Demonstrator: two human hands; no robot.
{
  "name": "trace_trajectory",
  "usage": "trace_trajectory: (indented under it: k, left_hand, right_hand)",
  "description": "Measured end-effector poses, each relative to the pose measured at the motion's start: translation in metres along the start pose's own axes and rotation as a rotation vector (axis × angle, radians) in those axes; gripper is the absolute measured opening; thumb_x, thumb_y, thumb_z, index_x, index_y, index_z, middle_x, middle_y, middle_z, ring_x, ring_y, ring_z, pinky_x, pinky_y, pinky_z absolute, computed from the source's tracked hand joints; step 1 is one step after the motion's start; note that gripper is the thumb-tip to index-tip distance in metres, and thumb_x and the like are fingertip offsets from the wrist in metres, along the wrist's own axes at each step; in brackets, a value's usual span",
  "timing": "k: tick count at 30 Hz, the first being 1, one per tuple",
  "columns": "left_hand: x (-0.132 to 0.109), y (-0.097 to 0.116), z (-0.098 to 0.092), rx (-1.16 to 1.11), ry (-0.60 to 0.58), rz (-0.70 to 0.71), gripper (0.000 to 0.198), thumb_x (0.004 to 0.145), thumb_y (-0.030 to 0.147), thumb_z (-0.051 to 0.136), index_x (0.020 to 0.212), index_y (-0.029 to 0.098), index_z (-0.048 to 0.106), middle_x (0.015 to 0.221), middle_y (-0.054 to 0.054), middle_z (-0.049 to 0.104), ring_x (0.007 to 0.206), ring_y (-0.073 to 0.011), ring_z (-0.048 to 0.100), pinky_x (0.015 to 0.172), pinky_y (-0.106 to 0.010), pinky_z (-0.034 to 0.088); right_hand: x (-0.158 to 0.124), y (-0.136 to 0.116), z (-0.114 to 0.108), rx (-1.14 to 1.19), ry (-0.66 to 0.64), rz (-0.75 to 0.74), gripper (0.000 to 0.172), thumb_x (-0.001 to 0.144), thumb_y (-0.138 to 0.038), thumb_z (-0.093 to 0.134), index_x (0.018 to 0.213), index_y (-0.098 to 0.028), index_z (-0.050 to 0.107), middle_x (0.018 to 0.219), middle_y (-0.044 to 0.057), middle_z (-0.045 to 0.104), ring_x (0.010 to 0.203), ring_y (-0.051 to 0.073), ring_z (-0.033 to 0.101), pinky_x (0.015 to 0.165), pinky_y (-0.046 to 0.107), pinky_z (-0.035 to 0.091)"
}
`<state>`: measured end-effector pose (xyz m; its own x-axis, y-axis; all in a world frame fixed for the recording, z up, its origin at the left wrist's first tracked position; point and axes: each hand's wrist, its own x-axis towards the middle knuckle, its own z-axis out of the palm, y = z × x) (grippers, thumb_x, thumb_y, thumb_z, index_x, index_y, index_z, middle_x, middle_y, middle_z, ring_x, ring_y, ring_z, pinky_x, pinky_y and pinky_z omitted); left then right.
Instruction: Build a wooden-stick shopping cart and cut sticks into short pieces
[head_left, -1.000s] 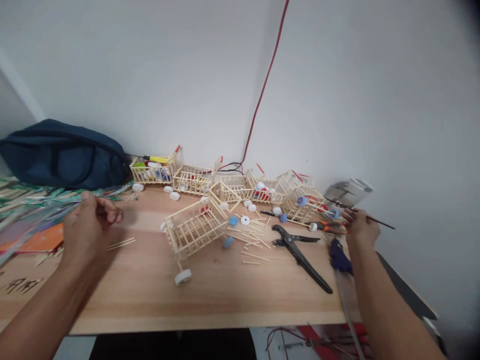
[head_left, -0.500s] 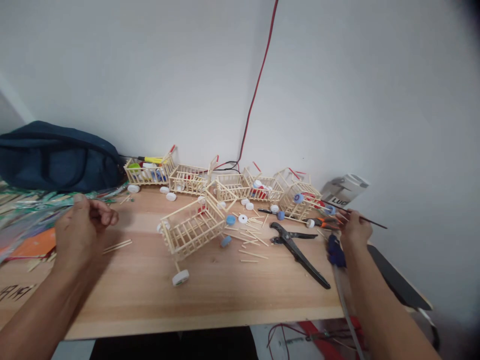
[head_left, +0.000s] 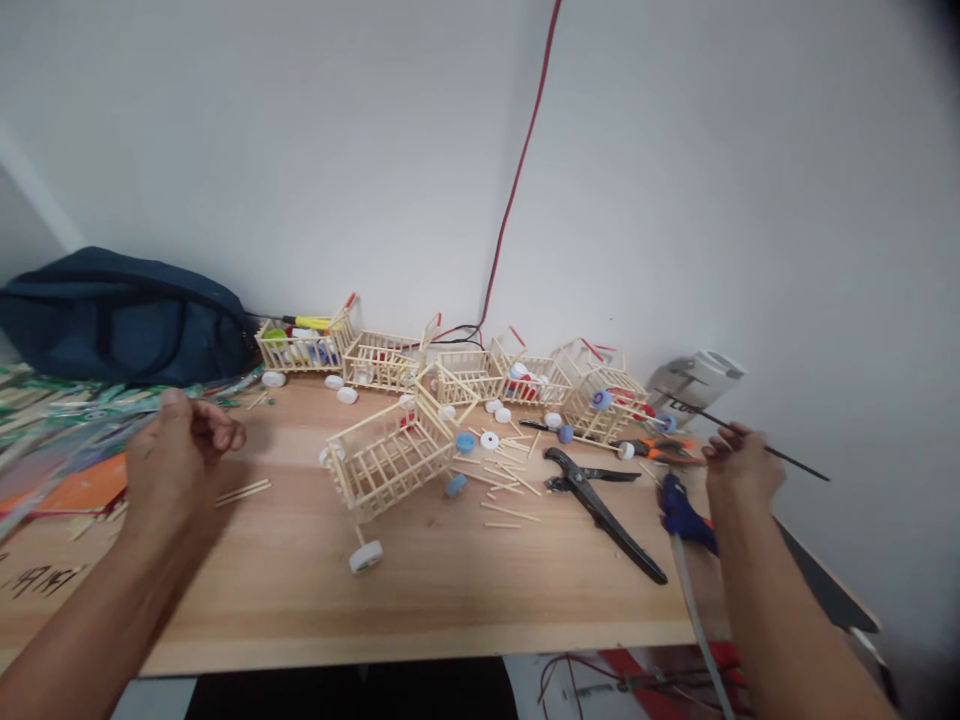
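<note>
My right hand (head_left: 739,468) is closed on a thin dark stick (head_left: 795,463) at the right end of the wooden table (head_left: 480,590), lifted just above the blue glue gun (head_left: 682,510). My left hand (head_left: 180,455) hovers over the table's left part with its fingers curled loosely; whether they hold anything is hidden. A small cart of wooden sticks (head_left: 390,455) lies tilted in the middle, one white wheel (head_left: 366,556) sticking out toward me. Loose sticks (head_left: 506,480) and bottle-cap wheels (head_left: 465,441) lie beside it.
A row of finished stick carts (head_left: 465,370) lines the wall. Black pliers (head_left: 604,510) lie right of centre, orange-handled pliers (head_left: 656,450) behind them. A dark blue bag (head_left: 120,315) sits back left, with coloured wrappers (head_left: 52,440). A red cable (head_left: 517,190) runs down the wall.
My right hand has lifted the dark stick and drawn it a little right and toward me. My left hand has stayed about where it was.
</note>
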<state>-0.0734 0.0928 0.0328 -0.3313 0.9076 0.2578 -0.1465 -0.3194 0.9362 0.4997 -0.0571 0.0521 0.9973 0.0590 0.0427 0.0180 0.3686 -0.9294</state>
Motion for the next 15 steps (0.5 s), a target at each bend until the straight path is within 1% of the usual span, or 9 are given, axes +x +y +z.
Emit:
trace_trajectory:
  k: [3, 5, 6, 7, 9, 11, 12, 13, 15]
  left_hand:
    - [0.002, -0.001, 0.001, -0.029, -0.018, -0.020, 0.053, 0.088, 0.055, 0.054, 0.053, 0.015, 0.050, 0.043, 0.002, 0.042, 0.044, -0.0111, 0.046, 0.051, -0.023, 0.037]
    - [0.008, 0.002, 0.004, -0.070, -0.012, -0.027, 0.052, 0.089, 0.052, 0.053, 0.054, 0.015, 0.050, 0.043, 0.002, 0.042, 0.044, -0.0109, 0.045, 0.049, -0.023, 0.037]
    - [0.012, 0.006, 0.007, -0.101, -0.001, -0.018, 0.050, 0.091, 0.050, 0.052, 0.054, 0.015, 0.050, 0.043, 0.002, 0.042, 0.043, -0.0107, 0.044, 0.048, -0.024, 0.037]
    - [0.017, 0.011, 0.012, -0.137, 0.013, 0.003, 0.049, 0.092, 0.047, 0.051, 0.054, 0.015, 0.049, 0.043, 0.002, 0.042, 0.042, -0.0104, 0.042, 0.047, -0.024, 0.036]
    - [0.028, 0.021, 0.023, -0.202, 0.021, 0.067, 0.048, 0.095, 0.042, 0.046, 0.055, 0.016, 0.048, 0.043, 0.002, 0.042, 0.040, -0.0099, 0.040, 0.045, -0.025, 0.035]
    - [0.039, 0.026, 0.037, -0.229, 0.006, 0.126, 0.048, 0.097, 0.040, 0.041, 0.056, 0.016, 0.048, 0.042, 0.003, 0.042, 0.039, -0.0096, 0.039, 0.045, -0.025, 0.034]
    - [0.043, 0.026, 0.043, -0.220, 0.015, 0.152, 0.048, 0.098, 0.040, 0.039, 0.056, 0.017, 0.049, 0.041, 0.003, 0.041, 0.039, -0.0095, 0.039, 0.046, -0.025, 0.034]
    - [0.046, 0.023, 0.048, -0.185, 0.018, 0.170, 0.049, 0.098, 0.040, 0.038, 0.057, 0.017, 0.049, 0.041, 0.003, 0.040, 0.039, -0.0096, 0.040, 0.046, -0.025, 0.033]
    - [0.049, 0.010, 0.053, -0.040, 0.037, 0.232, 0.050, 0.097, 0.044, 0.038, 0.056, 0.018, 0.050, 0.043, 0.003, 0.041, 0.042, -0.0100, 0.041, 0.048, -0.026, 0.031]
  right_hand:
    - [-0.006, -0.021, -0.001, 0.063, -0.023, -0.011, 0.042, 0.096, -0.018, 0.032, 0.063, -0.018, 0.058, 0.062, 0.002, 0.052, 0.042, 0.007, 0.046, 0.032, 0.016, 0.031]
    - [-0.015, -0.038, 0.001, 0.112, -0.080, -0.042, 0.052, 0.100, -0.024, 0.025, 0.061, -0.019, 0.058, 0.063, 0.003, 0.049, 0.044, 0.007, 0.047, 0.033, 0.016, 0.032]
    - [-0.022, -0.047, 0.004, 0.137, -0.130, -0.071, 0.054, 0.101, -0.026, 0.024, 0.061, -0.020, 0.060, 0.063, 0.003, 0.048, 0.045, 0.007, 0.048, 0.034, 0.015, 0.034]
    - [-0.031, -0.057, 0.009, 0.175, -0.216, -0.114, 0.054, 0.102, -0.028, 0.025, 0.062, -0.020, 0.061, 0.063, 0.003, 0.047, 0.047, 0.006, 0.048, 0.034, 0.014, 0.034]
    - [-0.055, -0.075, 0.020, 0.205, -0.362, -0.174, 0.048, 0.101, -0.028, 0.033, 0.063, -0.019, 0.061, 0.061, 0.002, 0.045, 0.047, 0.005, 0.048, 0.035, 0.013, 0.035]
    - [-0.086, -0.089, 0.035, 0.207, -0.481, -0.169, 0.040, 0.099, -0.028, 0.043, 0.064, -0.017, 0.060, 0.059, 0.001, 0.046, 0.047, 0.006, 0.048, 0.035, 0.014, 0.035]
    - [-0.103, -0.095, 0.043, 0.198, -0.559, -0.186, 0.033, 0.096, -0.029, 0.050, 0.067, -0.016, 0.061, 0.060, 0.001, 0.048, 0.049, 0.007, 0.049, 0.036, 0.015, 0.035]
    - [-0.121, -0.099, 0.050, 0.195, -0.610, -0.214, 0.029, 0.092, -0.033, 0.057, 0.069, -0.016, 0.061, 0.058, 0.000, 0.049, 0.048, 0.007, 0.048, 0.035, 0.015, 0.034]
    - [-0.155, -0.103, 0.062, 0.136, -0.719, -0.299, 0.029, 0.083, -0.042, 0.068, 0.073, -0.015, 0.062, 0.059, 0.000, 0.054, 0.049, 0.008, 0.050, 0.038, 0.018, 0.036]
